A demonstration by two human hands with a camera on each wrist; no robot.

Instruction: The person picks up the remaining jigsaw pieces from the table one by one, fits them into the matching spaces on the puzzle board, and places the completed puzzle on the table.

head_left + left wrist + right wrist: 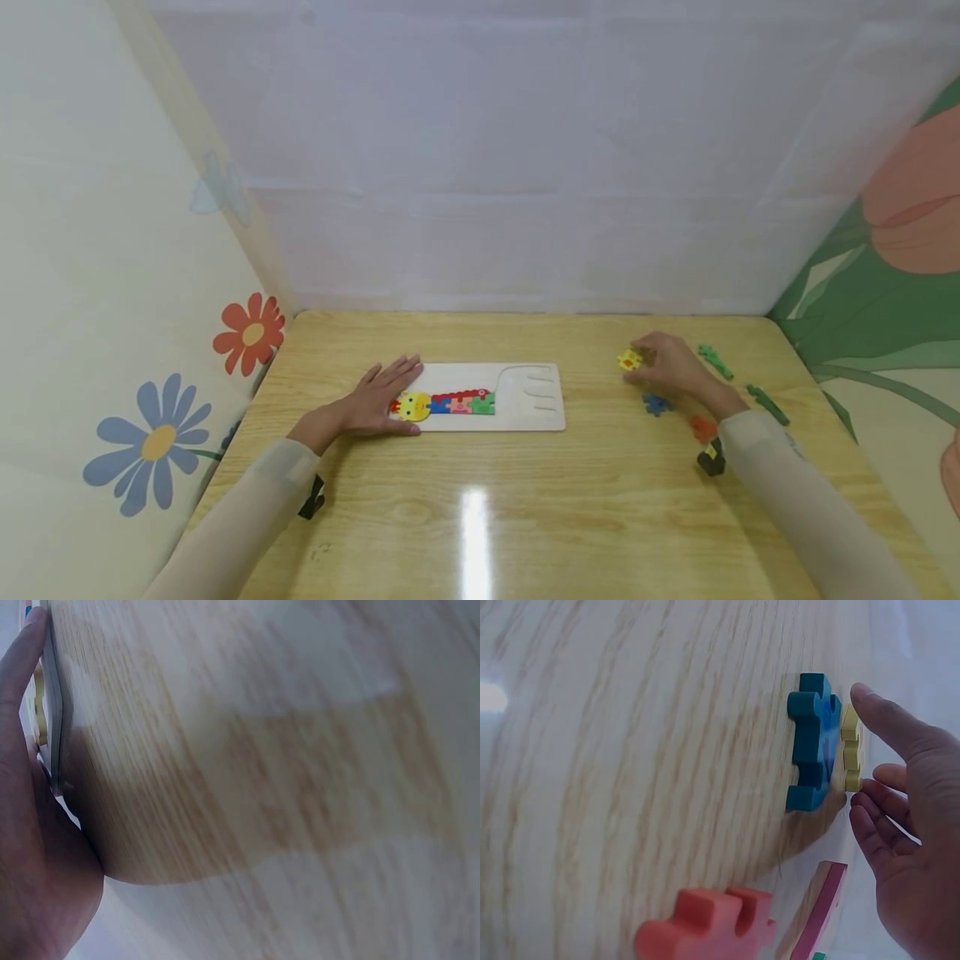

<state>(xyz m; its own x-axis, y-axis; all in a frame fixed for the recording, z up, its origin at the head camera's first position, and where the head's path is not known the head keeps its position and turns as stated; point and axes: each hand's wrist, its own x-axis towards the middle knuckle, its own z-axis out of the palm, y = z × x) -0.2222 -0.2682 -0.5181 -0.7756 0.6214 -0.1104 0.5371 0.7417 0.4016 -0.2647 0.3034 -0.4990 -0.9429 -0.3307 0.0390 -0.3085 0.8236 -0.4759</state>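
A white puzzle board (528,421) lies on the table with a giraffe's yellow head (415,407) and several coloured neck pieces (461,404) fitted in it. Across the board's left end my left hand (378,400) rests flat, fingers spread. Off to the right, my right hand (671,367) holds a yellow puzzle piece (628,360) between thumb and fingers; in the right wrist view this yellow piece (851,750) appears edge-on. Just below that hand is a blue puzzle piece (657,405), seen as blue-green (810,746) from the wrist.
Two green pieces (715,361) (767,402) lie right of the right hand. An orange-red piece (703,428) is partly hidden by the right wrist's black camera (711,458). A white wall (525,208) rises behind the wooden table (420,517).
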